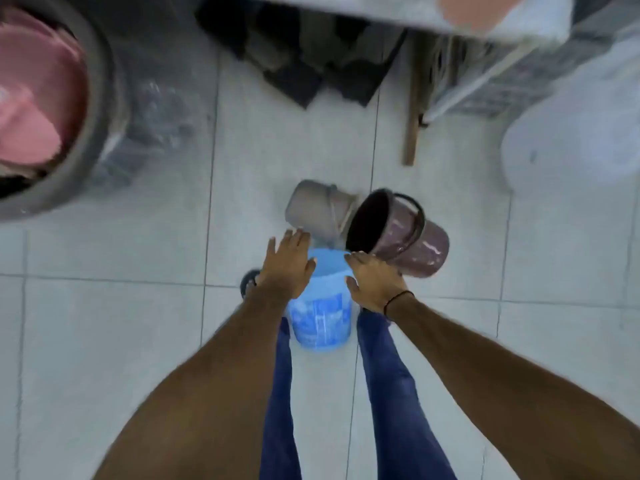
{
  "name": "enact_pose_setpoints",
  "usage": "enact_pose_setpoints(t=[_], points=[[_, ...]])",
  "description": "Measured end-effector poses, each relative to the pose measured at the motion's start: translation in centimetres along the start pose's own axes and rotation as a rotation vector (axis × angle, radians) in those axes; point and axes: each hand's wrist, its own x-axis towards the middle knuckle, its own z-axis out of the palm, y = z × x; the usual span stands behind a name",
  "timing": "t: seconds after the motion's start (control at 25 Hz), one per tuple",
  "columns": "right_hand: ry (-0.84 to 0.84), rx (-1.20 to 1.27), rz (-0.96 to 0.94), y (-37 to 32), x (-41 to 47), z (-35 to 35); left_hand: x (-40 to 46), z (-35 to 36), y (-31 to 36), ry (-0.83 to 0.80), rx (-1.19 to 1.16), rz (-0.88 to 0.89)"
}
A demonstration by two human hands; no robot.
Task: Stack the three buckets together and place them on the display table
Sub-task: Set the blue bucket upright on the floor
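Both hands reach down to the blue bucket (320, 306), which stands upright on the tiled floor (104, 323) between the person's legs. The left hand (289, 266) is open with spread fingers at its rim; the right hand (372, 284) lies on the opposite rim, whether it grips I cannot tell. To do this well, I think both palms should press the walls evenly and lift straight. The grey bucket (317, 211) and the dark purple bucket (398, 233) lie tipped just behind, touching; all look empty. The counter (346, 8) is well apart
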Motion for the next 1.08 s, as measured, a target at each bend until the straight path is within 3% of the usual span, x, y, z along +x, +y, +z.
enact_pose_setpoints(t=[0.16,0.28,0.48,0.72,0.92,1.08], points=[[-0.235,-0.040,-0.023,2.6,7.2,13.1,2.7,16.1,-2.0,-0.215,-0.059,0.045],[-0.227,-0.102,-0.120,3.2,10.6,18.2,3.5,21.8,-2.5,-0.186,-0.072,0.019],[-0.248,-0.229,-0.257,2.5,10.0,17.8,1.1,20.7,-1.4,-0.192,-0.079,-0.068],[-0.293,-0.438,-0.594,1.5,3.7,15.5,-8.1,18.8,4.2,-0.110,-0.033,-0.229],[-0.331,-0.639,-0.767,2.7,3.3,18.1,-9.4,23.5,7.4,-0.103,-0.044,-0.256],[-0.354,-0.702,-0.760,3.3,3.6,21.5,-8.7,28.4,8.5,-0.143,-0.092,-0.275]])
